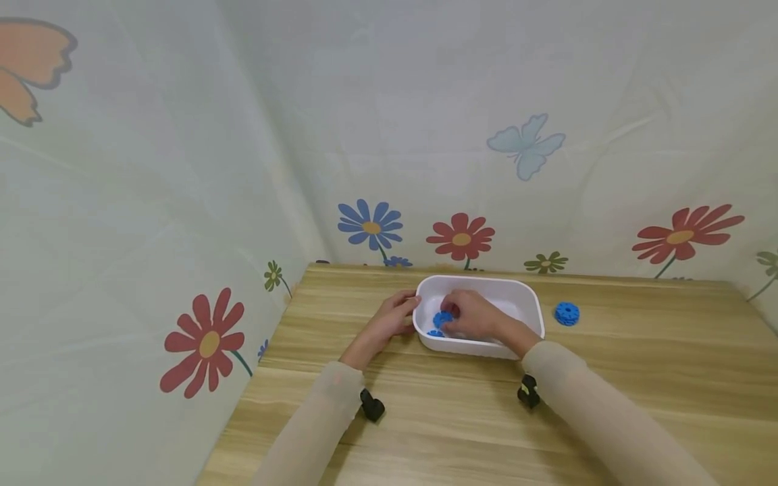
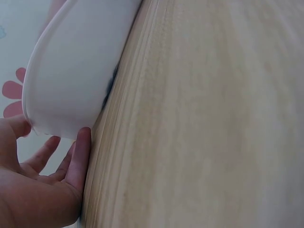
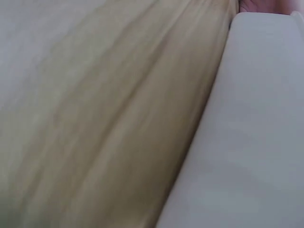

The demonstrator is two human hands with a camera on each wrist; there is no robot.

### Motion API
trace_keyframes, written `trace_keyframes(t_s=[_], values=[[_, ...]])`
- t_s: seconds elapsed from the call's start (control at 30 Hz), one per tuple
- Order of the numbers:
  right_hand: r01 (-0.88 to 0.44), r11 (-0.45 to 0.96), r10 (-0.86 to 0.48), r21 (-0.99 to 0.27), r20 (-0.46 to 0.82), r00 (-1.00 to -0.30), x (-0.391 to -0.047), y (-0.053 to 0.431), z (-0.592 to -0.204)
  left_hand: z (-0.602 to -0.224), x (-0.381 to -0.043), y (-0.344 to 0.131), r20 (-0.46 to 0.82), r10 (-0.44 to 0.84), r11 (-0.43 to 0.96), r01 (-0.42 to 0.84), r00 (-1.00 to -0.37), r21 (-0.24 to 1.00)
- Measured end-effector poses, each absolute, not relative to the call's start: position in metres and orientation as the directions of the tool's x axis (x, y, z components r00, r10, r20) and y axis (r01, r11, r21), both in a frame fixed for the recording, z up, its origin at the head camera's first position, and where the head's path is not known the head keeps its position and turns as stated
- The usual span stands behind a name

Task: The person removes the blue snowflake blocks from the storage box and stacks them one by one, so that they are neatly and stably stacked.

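Observation:
A white plastic bin (image 1: 480, 347) stands on the wooden table, with a few blue notched discs in its left end. My right hand (image 1: 477, 316) reaches inside and pinches a blue notched disc (image 1: 442, 319) between thumb and fingers. Another blue disc (image 1: 435, 333) lies just below it, partly hidden by the bin's front wall. My left hand (image 1: 392, 317) rests against the bin's left end. In the left wrist view, the thumb of the left hand (image 2: 40, 190) touches the rim, and its extended fingers lie along the outer wall. The right wrist view shows mainly the bin's outer wall (image 3: 256, 118).
A small stack of blue notched discs (image 1: 567, 313) sits on the table (image 1: 437, 418) to the right of the bin. Behind the table hangs a pale curtain (image 1: 425, 101) printed with flowers and butterflies. Another curtain side runs along the left.

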State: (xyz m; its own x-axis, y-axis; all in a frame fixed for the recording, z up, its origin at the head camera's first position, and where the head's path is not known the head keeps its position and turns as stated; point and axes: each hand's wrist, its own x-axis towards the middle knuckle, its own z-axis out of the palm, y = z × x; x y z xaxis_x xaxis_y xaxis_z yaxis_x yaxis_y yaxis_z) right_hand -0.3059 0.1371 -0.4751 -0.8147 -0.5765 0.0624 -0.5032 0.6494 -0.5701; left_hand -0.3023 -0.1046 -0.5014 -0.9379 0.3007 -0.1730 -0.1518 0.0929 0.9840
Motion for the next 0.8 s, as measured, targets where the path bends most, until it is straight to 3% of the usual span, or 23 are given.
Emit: trace_keyframes(t_s=[0.47,0.8], values=[[-0.508,0.658,-0.522,-0.555,0.151,-0.84,-0.291,0.192,-0.436,-0.504,-0.305,-0.104,-0.185,0.289,0.095,-0.164,-0.939,0.982],[-0.518,0.635,-0.422,-0.573,0.303,-0.854,-0.277,0.261,-0.421,-0.504,-0.306,-0.102,-0.181,0.287,0.098,-0.159,-0.941,0.982]])
